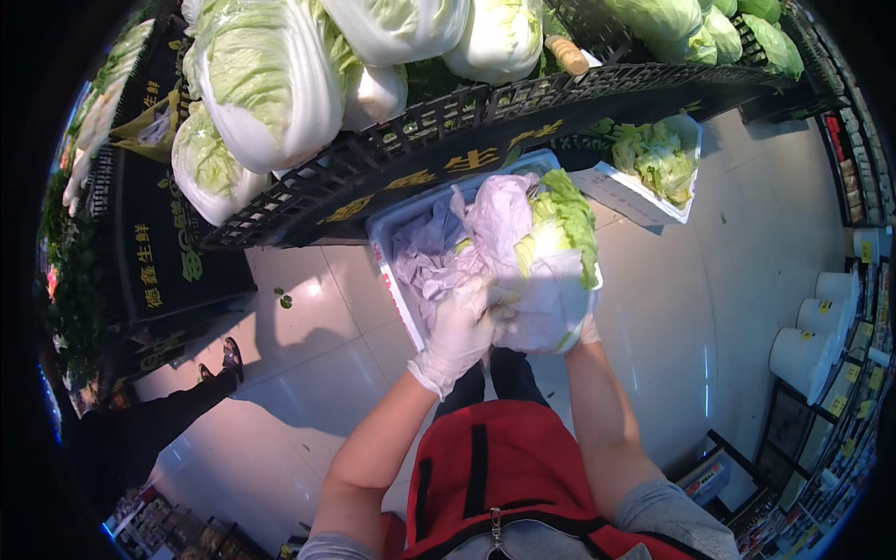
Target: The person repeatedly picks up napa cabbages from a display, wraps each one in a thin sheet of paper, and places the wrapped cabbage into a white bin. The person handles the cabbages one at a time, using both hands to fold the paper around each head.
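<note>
In front of my red apron (518,462) is a Chinese cabbage (553,231), its green leaves showing at the top right and its lower part covered by thin whitish wrapping (546,308). My left hand (465,325), in a translucent white glove, has its fingers closed on the wrapping at the cabbage's left side. My right hand (589,330) supports the cabbage at its lower right; most of that hand is hidden behind it. Directly below lies a white foam box (383,269) with crumpled pale purple wrapping (427,241) inside.
Beyond the foam box, a black plastic crate display (420,122) holds large Chinese cabbages (273,84). A ribbed tan handle (567,56) lies at its rim. Another foam box (640,196) with loose leaves (654,157) stands on the floor. Another person's leg (175,413) is at left, white buckets (801,360) at right.
</note>
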`<state>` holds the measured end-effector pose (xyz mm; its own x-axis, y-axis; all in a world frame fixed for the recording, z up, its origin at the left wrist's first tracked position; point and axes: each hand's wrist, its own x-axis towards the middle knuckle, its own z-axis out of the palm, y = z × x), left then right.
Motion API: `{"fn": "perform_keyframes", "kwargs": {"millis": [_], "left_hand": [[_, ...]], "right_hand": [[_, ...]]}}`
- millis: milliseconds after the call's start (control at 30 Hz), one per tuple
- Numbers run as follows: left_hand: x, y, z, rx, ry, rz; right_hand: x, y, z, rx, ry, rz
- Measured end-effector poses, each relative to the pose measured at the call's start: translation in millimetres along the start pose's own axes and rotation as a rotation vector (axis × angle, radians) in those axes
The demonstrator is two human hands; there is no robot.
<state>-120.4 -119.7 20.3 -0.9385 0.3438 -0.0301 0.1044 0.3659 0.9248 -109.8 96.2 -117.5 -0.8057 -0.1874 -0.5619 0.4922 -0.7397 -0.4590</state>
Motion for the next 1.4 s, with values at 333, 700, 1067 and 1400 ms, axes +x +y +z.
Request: {"fn": "perform_keyframes", "kwargs": {"millis": [333, 700, 1067, 1400], "left_hand": [[-10.0, -56.3, -45.1, -0.181, 0.629, -0.327], [-26.4, -44.6, -32.5, -0.835, -0.101, -0.545], [-75.5, -14.8, 3.0, -1.689, 0.300, -0.377], [-66.0, 67.1, 76.1, -1.633, 0.742, 0.008]], "right_hand": [[-19.8, -5.0, 15.3, 0.083, 0.008, 0.019], [-57.2, -48.7, 47.0, 0.215, -0.094, -0.007], [-56.8, -83.2, 151.5, -0.464, -0.313, 0.305], [-145.2, -133.5, 153.6, -1.175, -0.414, -0.460]]}}
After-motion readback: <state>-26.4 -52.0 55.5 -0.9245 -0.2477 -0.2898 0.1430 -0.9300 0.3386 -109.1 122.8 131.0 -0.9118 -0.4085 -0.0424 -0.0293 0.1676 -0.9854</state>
